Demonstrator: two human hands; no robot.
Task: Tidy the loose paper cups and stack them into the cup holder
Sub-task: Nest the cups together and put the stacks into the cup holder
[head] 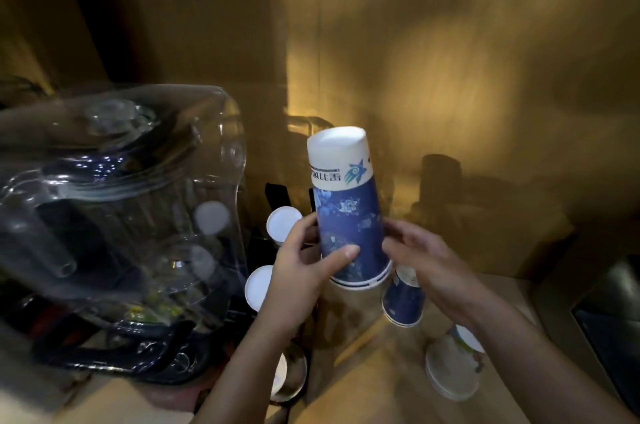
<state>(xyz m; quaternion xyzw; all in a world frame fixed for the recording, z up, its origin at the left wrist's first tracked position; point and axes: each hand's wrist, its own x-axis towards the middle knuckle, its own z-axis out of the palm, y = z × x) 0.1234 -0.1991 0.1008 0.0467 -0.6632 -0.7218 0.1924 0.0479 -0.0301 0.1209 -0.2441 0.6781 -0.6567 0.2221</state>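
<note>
An upside-down stack of blue and white paper cups (pixel 346 208) is held up in the middle of the view. My left hand (pixel 304 271) grips its lower blue part, thumb across the front. My right hand (pixel 426 260) is at the stack's right side, fingers spread by the rim; contact is unclear. Below it another inverted blue cup (pixel 405 302) stands on the counter. A pale green and white cup (pixel 453 364) stands further right and nearer. Two white cup bottoms (pixel 283 222) (pixel 258 286) show in the dark cup holder (pixel 273 191) left of my hand.
A large clear water jug (pixel 114 215) on a dark base fills the left side. A brown wall stands close behind. A wooden stick (pixel 360 340) lies on the counter. A dark sink edge (pixel 609 312) is at the right. A shiny round lid (pixel 291 371) lies near the bottom.
</note>
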